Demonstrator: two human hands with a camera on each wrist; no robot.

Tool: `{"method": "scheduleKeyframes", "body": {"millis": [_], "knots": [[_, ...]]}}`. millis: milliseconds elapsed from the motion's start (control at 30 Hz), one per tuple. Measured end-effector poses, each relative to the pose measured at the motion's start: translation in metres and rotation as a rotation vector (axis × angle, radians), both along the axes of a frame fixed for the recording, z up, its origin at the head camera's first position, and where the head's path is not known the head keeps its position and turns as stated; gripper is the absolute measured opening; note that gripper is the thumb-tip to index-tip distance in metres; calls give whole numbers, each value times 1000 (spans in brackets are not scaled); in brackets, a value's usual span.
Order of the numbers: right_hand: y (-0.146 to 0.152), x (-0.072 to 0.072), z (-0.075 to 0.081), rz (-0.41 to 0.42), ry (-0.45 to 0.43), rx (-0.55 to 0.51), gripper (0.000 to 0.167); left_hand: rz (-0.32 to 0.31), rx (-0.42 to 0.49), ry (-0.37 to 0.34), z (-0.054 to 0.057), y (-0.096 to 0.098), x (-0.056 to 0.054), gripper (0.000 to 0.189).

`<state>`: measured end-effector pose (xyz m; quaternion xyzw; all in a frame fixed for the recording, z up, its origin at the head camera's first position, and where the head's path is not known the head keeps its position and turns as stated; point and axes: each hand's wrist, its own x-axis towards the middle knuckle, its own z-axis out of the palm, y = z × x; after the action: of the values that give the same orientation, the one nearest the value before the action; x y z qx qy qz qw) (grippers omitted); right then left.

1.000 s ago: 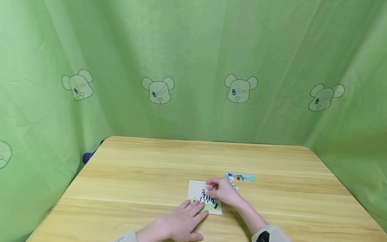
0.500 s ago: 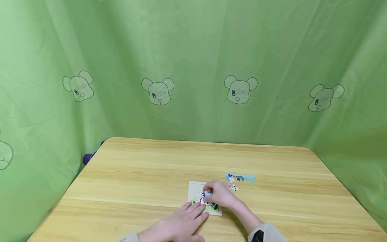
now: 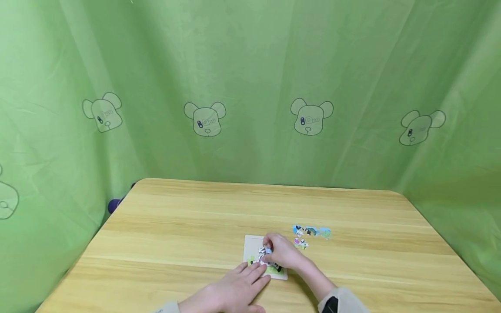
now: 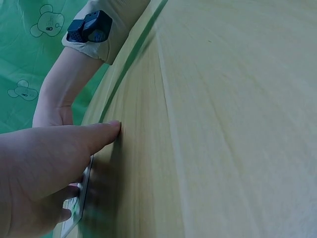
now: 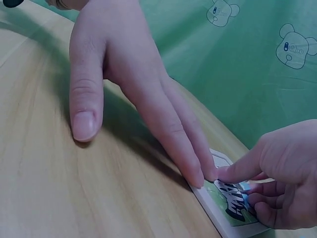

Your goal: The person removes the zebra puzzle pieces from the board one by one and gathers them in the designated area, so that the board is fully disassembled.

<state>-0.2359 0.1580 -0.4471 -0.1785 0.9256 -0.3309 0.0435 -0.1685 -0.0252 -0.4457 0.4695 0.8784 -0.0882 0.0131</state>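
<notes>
A pale, square jigsaw board (image 3: 251, 247) lies on the table in the head view, part-filled with a zebra picture (image 5: 230, 197) on green. My left hand (image 3: 236, 288) rests flat along its near left side, straight fingers on the board and thumb on the table. Over the board's right part, my right hand (image 3: 285, 252) pinches a small jigsaw piece (image 3: 268, 251) with some blue on it. Fingers cover most of that piece, so whether it sits flush cannot be told. In the left wrist view, the left hand (image 4: 44, 173) hides most of the board.
Beyond the board to the right lie several loose jigsaw pieces: a row with blue sky (image 3: 312, 231) and one with pink and white (image 3: 301, 243) nearer. The wooden table (image 3: 176, 226) is bordered by a green curtain (image 3: 250, 65). A purple object (image 3: 113, 205) shows past the left edge.
My right hand has moved slightly down and left over the zebra picture with the piece, uncovering the pink and white piece. The left hand has stayed nearly in place.
</notes>
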Motion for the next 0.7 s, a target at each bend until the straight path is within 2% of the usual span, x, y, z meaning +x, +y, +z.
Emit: {"method": "scheduleKeyframes", "body": {"millis": [300, 533, 700], "knots": [[3, 4, 0, 19, 12, -102, 31, 7, 24, -52, 0, 0, -1, 74], [8, 4, -3, 17, -39, -255, 23, 6, 43, -47, 1, 0, -1, 74], [16, 3, -7, -10, -81, -319, 23, 6, 40, -48, 0, 0, -1, 74]]}}
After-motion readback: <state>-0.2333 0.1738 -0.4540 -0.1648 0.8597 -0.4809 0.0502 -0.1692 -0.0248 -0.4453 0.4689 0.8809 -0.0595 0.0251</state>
